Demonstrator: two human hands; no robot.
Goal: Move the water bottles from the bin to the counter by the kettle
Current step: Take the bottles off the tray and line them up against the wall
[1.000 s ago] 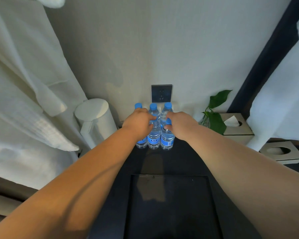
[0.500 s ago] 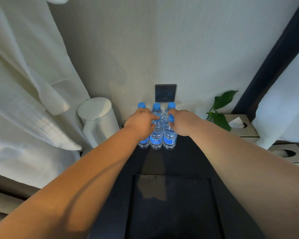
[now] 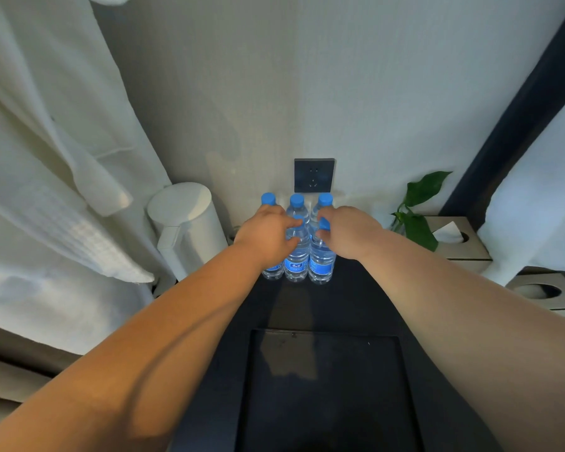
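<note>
Several clear water bottles with blue caps and blue labels stand upright in two rows on the dark counter [image 3: 356, 308], against the wall and just right of the white kettle [image 3: 190, 230]. My left hand [image 3: 263, 236] lies over the front left bottle [image 3: 272, 271], its fingers curled round the neck of the front middle bottle [image 3: 297, 256]. My right hand [image 3: 349, 231] grips the front right bottle [image 3: 322, 264] just under its cap. The back row shows three caps [image 3: 297, 200]. The dark bin [image 3: 323, 393] sits below my arms, and its inside is too dark to see.
A white robe [image 3: 46, 190] hangs at the left, close to the kettle. A dark wall socket [image 3: 314, 175] is behind the bottles. A green plant [image 3: 416, 220] and two tissue boxes [image 3: 454, 238] stand at the right, beside a white curtain.
Both hands stay on the front bottles, which have not visibly moved. The view has shifted slightly.
</note>
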